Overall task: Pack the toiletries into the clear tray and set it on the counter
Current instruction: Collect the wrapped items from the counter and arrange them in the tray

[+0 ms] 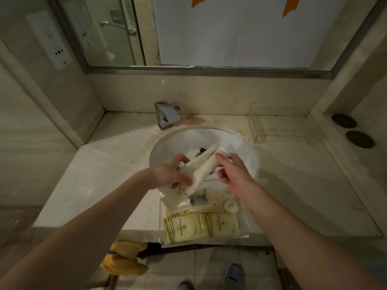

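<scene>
Both forearms reach fwd over the counter [100, 164], hands meeting above the front half of the sink [167, 143].

L hand [171, 174]: palm turned inward, wrist slightly bent, fingers curled round the near-left edge of a cream packet [201, 166]; thumb on top, fingertips showing underneath. Grasping it, not loose.

R hand [232, 172]: back of hand up, thumb and index pinching the packet's far-right corner, just past the fingertips; remaining fingers curled under, w/ a bit of white showing between them – can't tell what.

The packet is held in the air between the two hands, tilted, far end higher, looks folded or opened in a V. Small printed text on its lower flap, just below the L fingers; too small to read.

Clear tray [247, 225] sits below and nearer than the fingers, on the counter's front edge, overhanging it a bit. Inside: flat cream sachets [201, 227] w/ green stripes along the near side, another sachet w/ dark stripes [199, 197] under the R wrist area, round white discs [230, 206] to the right of that.

Beyond the fingers: dark drain fitting [202, 150] in the basin, chrome faucet [166, 115] further back-left, mirror [230, 32] above. Yellow cloth [125, 260] hangs below the L forearm. Shoes [234, 273] on tiled floor.
</scene>
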